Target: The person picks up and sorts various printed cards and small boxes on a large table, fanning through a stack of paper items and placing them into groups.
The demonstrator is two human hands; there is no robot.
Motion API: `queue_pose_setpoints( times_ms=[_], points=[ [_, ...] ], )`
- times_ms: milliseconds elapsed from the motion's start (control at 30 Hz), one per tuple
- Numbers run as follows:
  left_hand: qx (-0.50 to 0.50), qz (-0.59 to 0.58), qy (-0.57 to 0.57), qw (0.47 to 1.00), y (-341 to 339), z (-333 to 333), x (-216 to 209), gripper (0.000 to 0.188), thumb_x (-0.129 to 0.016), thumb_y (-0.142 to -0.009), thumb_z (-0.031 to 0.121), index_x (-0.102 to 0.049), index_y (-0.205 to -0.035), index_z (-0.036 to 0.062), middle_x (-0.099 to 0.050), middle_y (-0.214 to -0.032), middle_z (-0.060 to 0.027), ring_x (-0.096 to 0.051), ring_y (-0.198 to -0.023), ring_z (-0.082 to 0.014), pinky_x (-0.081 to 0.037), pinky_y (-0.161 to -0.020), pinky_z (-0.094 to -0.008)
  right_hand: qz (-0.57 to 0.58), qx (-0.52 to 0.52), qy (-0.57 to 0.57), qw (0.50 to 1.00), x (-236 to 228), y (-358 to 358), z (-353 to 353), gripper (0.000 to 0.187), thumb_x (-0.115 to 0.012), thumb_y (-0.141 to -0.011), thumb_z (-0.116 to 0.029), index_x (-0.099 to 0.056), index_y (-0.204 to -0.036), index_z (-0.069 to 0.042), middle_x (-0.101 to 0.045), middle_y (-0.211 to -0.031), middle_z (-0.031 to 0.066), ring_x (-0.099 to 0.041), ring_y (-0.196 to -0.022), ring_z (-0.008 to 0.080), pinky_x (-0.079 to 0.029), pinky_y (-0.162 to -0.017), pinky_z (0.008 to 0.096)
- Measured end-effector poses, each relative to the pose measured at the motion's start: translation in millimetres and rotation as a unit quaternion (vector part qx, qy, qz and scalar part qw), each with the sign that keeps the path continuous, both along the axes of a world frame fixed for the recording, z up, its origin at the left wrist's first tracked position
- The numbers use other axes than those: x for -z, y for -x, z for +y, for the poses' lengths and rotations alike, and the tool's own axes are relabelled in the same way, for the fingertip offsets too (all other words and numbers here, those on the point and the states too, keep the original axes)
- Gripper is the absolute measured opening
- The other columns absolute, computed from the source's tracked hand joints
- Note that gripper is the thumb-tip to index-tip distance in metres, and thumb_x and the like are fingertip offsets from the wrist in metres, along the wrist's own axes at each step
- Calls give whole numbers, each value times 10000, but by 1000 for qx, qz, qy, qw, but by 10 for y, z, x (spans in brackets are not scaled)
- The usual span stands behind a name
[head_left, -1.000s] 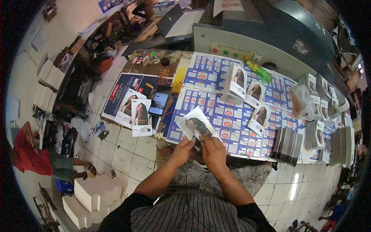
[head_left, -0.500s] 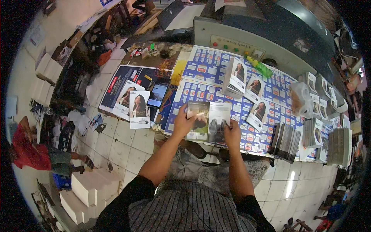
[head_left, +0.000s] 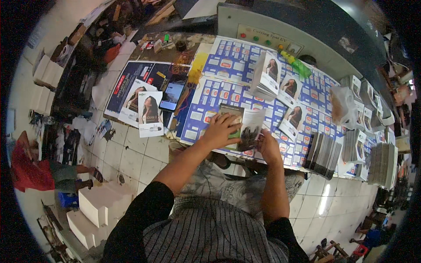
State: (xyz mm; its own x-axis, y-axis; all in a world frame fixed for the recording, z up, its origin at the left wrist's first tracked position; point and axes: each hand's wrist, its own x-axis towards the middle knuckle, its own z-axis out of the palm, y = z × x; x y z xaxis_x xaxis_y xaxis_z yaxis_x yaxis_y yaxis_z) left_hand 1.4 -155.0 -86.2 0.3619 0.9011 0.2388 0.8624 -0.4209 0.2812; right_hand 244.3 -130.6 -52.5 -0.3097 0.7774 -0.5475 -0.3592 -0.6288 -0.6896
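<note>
- Head view: left hand [head_left: 221, 130] spread flat, pressing an opened leaflet [head_left: 245, 128] onto the blue printed sheet [head_left: 219, 94]; right hand [head_left: 268, 147] pinches the leaflet's right edge.
- Step, as judged: flattening or creasing the fold; next calls for keeping the edges aligned.
- Leaflet: two panels, green-toned left, pale right with dark portrait, near the table's front edge.
- Surroundings: leaflet stacks [head_left: 267, 79], phone [head_left: 171, 95].

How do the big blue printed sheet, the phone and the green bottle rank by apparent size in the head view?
1. Blue printed sheet, by far.
2. Phone.
3. Green bottle, similar to the phone and farther away, so unsure.
</note>
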Motion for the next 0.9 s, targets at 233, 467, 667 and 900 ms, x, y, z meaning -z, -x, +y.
queue_pose_setpoints(
  times_ms=[233, 467, 667, 900],
  points=[
    [-30, 143, 94, 985, 56, 62, -11, 529, -665, -814, 275, -599, -1317, 126, -490, -1409, -163, -404, -1332, -338, -275, -1107, -544, -481, -218, -532, 662, 66, 464, -130, 504, -636, -929, -287, -538, -1378, -81, -409, -1473, 245, -394, -1341, 454, -353, -1107, 494],
    [-68, -10, 12, 998, 722, -123, -174, 455, -596, -938, 384, -568, -1358, 210, -445, -1507, -66, -315, -1444, -308, -242, -1165, -533, -516, -214, -578, 595, 238, 515, -129, 553, -636, -923, -349, -511, -1406, -109, -310, -1548, 229, -345, -1379, 461, -311, -1127, 536],
    [-20, 22, 68, 997, 803, -172, -53, 456, -521, -990, 372, -529, -1399, 171, -403, -1546, -25, -273, -1468, -281, -233, -1165, -521, -536, -250, -590, 549, 200, 830, -137, 629, -619, -916, -440, -478, -1438, -120, -247, -1582, 218, -245, -1441, 447, -218, -1160, 563],
    [-27, -83, 106, 991, 884, -151, 93, 574, -591, -938, 299, -451, -1464, 116, -352, -1564, -129, -270, -1472, -307, -189, -1172, -552, -558, -232, -594, 531, 235, 1035, -222, 643, -681, -875, -410, -511, -1415, -104, -274, -1566, 237, -236, -1448, 446, -230, -1140, 584]
  ],
)
